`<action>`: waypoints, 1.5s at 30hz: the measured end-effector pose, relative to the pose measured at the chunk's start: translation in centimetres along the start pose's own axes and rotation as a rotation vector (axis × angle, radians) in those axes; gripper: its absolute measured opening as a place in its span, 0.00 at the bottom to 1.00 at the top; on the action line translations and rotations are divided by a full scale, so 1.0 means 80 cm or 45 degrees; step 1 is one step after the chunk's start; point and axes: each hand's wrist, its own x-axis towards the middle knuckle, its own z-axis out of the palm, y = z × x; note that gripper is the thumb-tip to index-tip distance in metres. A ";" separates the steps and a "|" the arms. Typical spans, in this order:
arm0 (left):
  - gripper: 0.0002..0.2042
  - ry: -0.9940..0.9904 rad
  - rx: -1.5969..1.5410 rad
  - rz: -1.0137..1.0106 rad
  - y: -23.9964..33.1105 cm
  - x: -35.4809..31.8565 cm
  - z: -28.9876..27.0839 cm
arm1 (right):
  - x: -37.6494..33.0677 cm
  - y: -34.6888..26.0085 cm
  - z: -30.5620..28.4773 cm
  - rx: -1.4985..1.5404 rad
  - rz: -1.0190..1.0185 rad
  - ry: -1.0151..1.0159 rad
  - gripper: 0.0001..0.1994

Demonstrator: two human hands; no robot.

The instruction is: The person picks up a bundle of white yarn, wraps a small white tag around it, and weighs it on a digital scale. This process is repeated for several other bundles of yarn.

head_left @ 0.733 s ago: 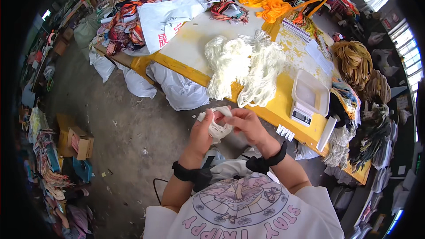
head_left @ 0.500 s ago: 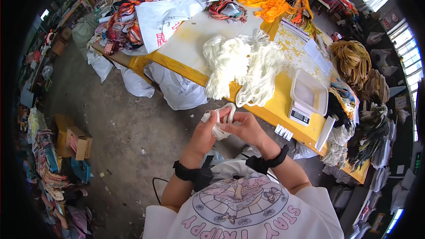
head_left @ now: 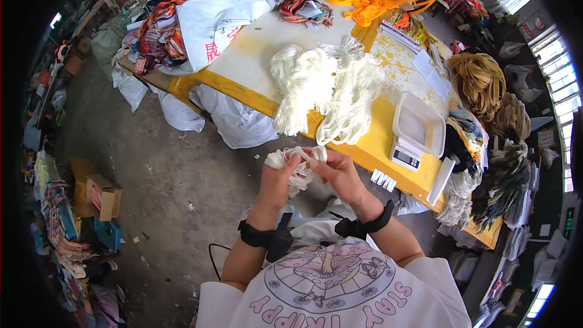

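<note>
Between my two hands, just off the near edge of the table, is a small skein of white yarn point(head_left: 300, 180). My left hand point(head_left: 278, 181) has its fingers closed round one side, and loose strands fan out past the thumb. On the other side my right hand point(head_left: 340, 175) pinches strands between thumb and fingers. Beyond them on the table lie two piles of white yarn, a left bundle point(head_left: 303, 82) and a right bundle point(head_left: 350, 88), with looped ends toward me.
The yellow-edged table point(head_left: 243, 94) carries a digital scale point(head_left: 405, 157) with a clear plastic tub point(head_left: 420, 124). A white plastic sack point(head_left: 221, 24) and coloured yarn point(head_left: 163, 30) lie at the far left. Across the table a person handles orange yarn point(head_left: 364, 5). Brown skeins point(head_left: 478, 85) hang right.
The skein in my hands has spread, with more strands fanned out at the left hand. Across the table, the other person has stretched the orange yarn out. The view has shifted slightly.
</note>
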 end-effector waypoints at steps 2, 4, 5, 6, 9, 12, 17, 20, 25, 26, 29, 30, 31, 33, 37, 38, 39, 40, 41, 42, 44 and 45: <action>0.15 0.038 -0.116 -0.024 -0.001 0.002 0.001 | 0.001 -0.002 -0.005 0.094 0.184 -0.027 0.10; 0.15 0.016 -0.125 0.015 -0.002 0.004 0.010 | 0.003 0.000 -0.013 0.096 0.183 -0.064 0.11; 0.15 0.008 -0.127 0.009 -0.009 0.007 0.010 | 0.001 -0.004 -0.020 0.095 0.184 -0.053 0.11; 0.14 0.086 -0.219 0.015 -0.023 0.008 0.005 | -0.002 -0.016 -0.023 0.248 0.251 -0.119 0.11; 0.13 -0.201 -0.949 0.063 -0.079 0.019 -0.054 | -0.019 -0.092 -0.059 0.343 0.201 -0.415 0.12; 0.13 -0.375 -1.525 0.128 -0.114 0.000 -0.105 | -0.042 -0.218 -0.069 -0.476 0.014 -0.166 0.09; 0.12 0.394 -1.187 -0.037 -0.096 -0.006 -0.055 | -0.034 -0.249 -0.112 -0.837 0.059 -0.059 0.09; 0.14 0.374 -1.111 -0.004 -0.093 0.006 -0.038 | -0.026 -0.219 -0.131 -0.506 0.197 -0.122 0.11; 0.15 -0.316 -1.247 -0.108 -0.056 0.017 0.011 | -0.014 -0.178 -0.130 0.001 0.313 -0.181 0.12; 0.15 -0.258 -1.074 -0.162 -0.047 0.016 0.027 | -0.014 -0.171 -0.127 0.111 0.328 -0.215 0.12; 0.16 -0.407 -0.587 -0.262 -0.022 0.024 0.074 | -0.016 -0.154 -0.128 0.227 0.354 -0.272 0.12; 0.17 -0.398 -0.479 -0.238 -0.016 0.024 0.088 | -0.017 -0.149 -0.127 0.279 0.367 -0.272 0.12; 0.17 -0.392 -0.475 -0.232 -0.017 0.025 0.096 | -0.018 -0.145 -0.126 0.330 0.380 -0.270 0.13; 0.17 -0.341 -0.324 -0.138 -0.018 0.027 0.107 | -0.019 -0.144 -0.127 0.342 0.364 -0.270 0.13; 0.18 -0.292 -0.182 0.041 -0.023 0.029 0.124 | -0.028 -0.137 -0.127 0.256 0.369 -0.392 0.15; 0.18 -0.293 -0.182 0.038 -0.023 0.030 0.130 | -0.030 -0.130 -0.127 0.202 0.367 -0.424 0.16; 0.16 -0.208 -0.155 0.065 -0.022 0.034 0.137 | -0.031 -0.126 -0.130 0.203 0.367 -0.420 0.16; 0.14 -0.122 -0.128 0.092 -0.021 0.037 0.141 | -0.032 -0.122 -0.132 0.150 0.361 -0.368 0.16; 0.14 -0.127 -0.128 0.089 -0.024 0.039 0.140 | -0.033 -0.120 -0.135 0.096 0.354 -0.315 0.16; 0.11 -0.094 -0.493 0.040 -0.030 0.042 0.135 | -0.035 -0.121 -0.140 0.099 0.352 -0.308 0.16; 0.07 -0.146 -1.010 0.015 -0.040 0.042 0.111 | -0.036 -0.125 -0.159 -0.481 0.070 -0.232 0.14; 0.08 -0.241 -1.221 -0.033 -0.050 0.046 0.093 | -0.040 -0.142 -0.172 -0.384 0.047 -0.173 0.13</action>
